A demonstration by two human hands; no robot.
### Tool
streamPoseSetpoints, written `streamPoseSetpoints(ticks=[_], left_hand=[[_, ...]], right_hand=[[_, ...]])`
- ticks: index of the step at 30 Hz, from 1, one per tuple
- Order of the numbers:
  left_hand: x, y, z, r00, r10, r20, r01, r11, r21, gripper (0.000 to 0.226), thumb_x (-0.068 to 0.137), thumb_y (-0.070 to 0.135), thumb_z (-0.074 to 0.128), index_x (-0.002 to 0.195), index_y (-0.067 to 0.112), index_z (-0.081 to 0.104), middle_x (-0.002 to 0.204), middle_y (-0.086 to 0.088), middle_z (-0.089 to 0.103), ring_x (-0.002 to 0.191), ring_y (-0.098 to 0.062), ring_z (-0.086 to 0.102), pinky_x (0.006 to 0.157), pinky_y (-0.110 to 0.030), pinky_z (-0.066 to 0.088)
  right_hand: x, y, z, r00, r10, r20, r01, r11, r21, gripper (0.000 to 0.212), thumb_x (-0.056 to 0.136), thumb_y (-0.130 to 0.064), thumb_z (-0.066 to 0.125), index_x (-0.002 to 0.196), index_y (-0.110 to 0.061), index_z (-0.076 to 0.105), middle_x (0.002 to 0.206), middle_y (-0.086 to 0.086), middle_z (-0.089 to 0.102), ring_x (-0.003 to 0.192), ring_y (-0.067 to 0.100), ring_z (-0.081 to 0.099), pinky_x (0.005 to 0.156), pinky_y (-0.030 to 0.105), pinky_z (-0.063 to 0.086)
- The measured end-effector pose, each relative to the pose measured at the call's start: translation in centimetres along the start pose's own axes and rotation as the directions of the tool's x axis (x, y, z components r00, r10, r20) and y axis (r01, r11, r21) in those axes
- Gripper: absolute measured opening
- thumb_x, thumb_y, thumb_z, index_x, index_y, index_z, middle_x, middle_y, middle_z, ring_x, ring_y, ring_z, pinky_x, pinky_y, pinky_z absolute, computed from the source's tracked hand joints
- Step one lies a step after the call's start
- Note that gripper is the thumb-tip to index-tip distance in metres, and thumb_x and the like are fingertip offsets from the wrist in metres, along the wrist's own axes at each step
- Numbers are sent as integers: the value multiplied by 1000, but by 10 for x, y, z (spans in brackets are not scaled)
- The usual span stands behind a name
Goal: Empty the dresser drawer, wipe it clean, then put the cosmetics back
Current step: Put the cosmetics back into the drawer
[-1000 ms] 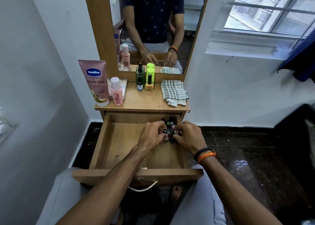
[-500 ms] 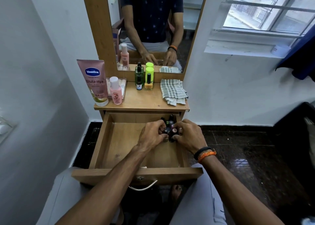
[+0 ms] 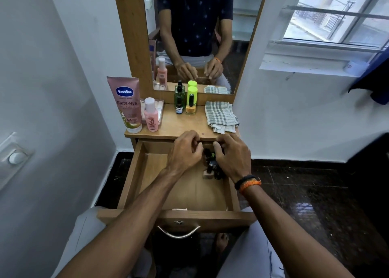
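**Still scooping the last little bottles out of the drawer**

So both hands are working the far right corner of the open wooden dresser drawer [image 3: 147, 185], where a cluster of small dark nail-polish bottles [image 3: 211, 166] is standing bunched together. The left hand [image 3: 185, 151] and right hand [image 3: 231, 157] are curling in around the cluster from either side, but I can't tell whether either is actually gripping a bottle yet.

My take: these are tiny and tippy, so it's better lifting them by the bodies, a couple per hand, not the whole bunch at once.

Everything else in the drawer is looking bare wood. On the dresser top, the pink Vaseline tube [image 3: 128, 105] and pink bottle [image 3: 151, 115] are sitting at the left edge, a green bottle [image 3: 179, 98] and yellow polish bottle [image 3: 191, 106] at the back, and the checked cloth [image 3: 221, 115] on the right, waiting for the wipe.
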State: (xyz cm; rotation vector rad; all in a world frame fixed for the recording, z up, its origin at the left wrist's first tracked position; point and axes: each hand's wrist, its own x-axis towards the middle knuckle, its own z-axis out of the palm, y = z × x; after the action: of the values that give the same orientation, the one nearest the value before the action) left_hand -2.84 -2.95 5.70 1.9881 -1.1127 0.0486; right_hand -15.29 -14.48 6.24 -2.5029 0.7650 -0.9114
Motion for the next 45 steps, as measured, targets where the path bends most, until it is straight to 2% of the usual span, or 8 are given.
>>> streamPoseSetpoints(ticks=[6, 9, 15, 20, 29, 34, 42, 45], left_hand=[[46, 2, -23, 981, -46, -191, 53, 998, 33, 18, 91, 22, 63, 106, 13, 59, 104, 0, 57, 79, -16, 60, 63, -26, 50], [68, 0, -34, 966, -109, -236, 122, 992, 39, 27, 91, 18, 61, 117, 11, 60, 114, -4, 56, 93, -19, 59, 71, -29, 52], [93, -14, -41, 965, -164, -204, 188, 977, 105, 45, 92, 14, 59, 136, 10, 54, 123, -9, 51, 98, -22, 59, 74, -28, 45], [103, -20, -35, 962, -190, -197, 218, 967, 133, 46, 89, 14, 61, 135, 10, 54, 122, -11, 50, 101, -26, 59, 75, -33, 48], [105, -27, -24, 960, -183, -213, 218, 964, 150, 42, 89, 15, 60, 130, 10, 53, 125, -12, 49, 104, -26, 57, 77, -36, 52], [110, -20, -25, 963, -140, -232, 199, 946, 255, 33, 93, 14, 57, 125, 7, 53, 124, -12, 53, 101, -29, 61, 77, -42, 54], [116, -11, -29, 976, -93, -197, 147, 948, 282, 27, 92, 11, 58, 119, 6, 52, 114, -15, 63, 97, -34, 63, 71, -41, 48], [115, -8, -29, 979, -96, -178, 138, 960, 244, 28, 91, 9, 59, 119, 6, 55, 114, -15, 62, 97, -34, 62, 76, -43, 52]], right_hand=[[67, -33, 17, 999, -43, 2, 43, 996, 76, 26, 92, -18, 65, 117, -13, 67, 108, 6, 67, 87, 15, 61, 76, 26, 53], [96, -43, 23, 998, -69, 14, 68, 997, 39, 33, 92, -19, 63, 126, -15, 63, 112, 8, 66, 93, 22, 63, 82, 35, 55], [131, -49, 35, 993, -113, 35, 113, 994, 7, 39, 91, -11, 58, 129, -15, 61, 106, 10, 64, 91, 25, 61, 81, 41, 55], [148, -50, 49, 989, -138, 52, 140, 990, -31, 40, 94, -17, 57, 133, -18, 61, 112, 10, 62, 93, 23, 60, 80, 34, 51], [155, -47, 64, 989, -135, 62, 139, 987, -78, 32, 95, -24, 60, 125, -16, 65, 115, 8, 59, 90, 21, 60, 74, 29, 48], [155, -50, 64, 991, -131, 32, 133, 988, -73, 22, 92, -22, 62, 113, -14, 65, 107, 8, 60, 84, 17, 54, 69, 28, 40], [152, -51, 58, 990, -140, 6, 140, 990, -27, 15, 87, -16, 67, 102, -11, 65, 95, 6, 65, 79, 14, 51, 72, 31, 47], [151, -51, 54, 991, -131, 22, 132, 991, -10, 13, 84, -14, 66, 97, -11, 65, 92, 5, 66, 81, 18, 57, 74, 34, 50]])
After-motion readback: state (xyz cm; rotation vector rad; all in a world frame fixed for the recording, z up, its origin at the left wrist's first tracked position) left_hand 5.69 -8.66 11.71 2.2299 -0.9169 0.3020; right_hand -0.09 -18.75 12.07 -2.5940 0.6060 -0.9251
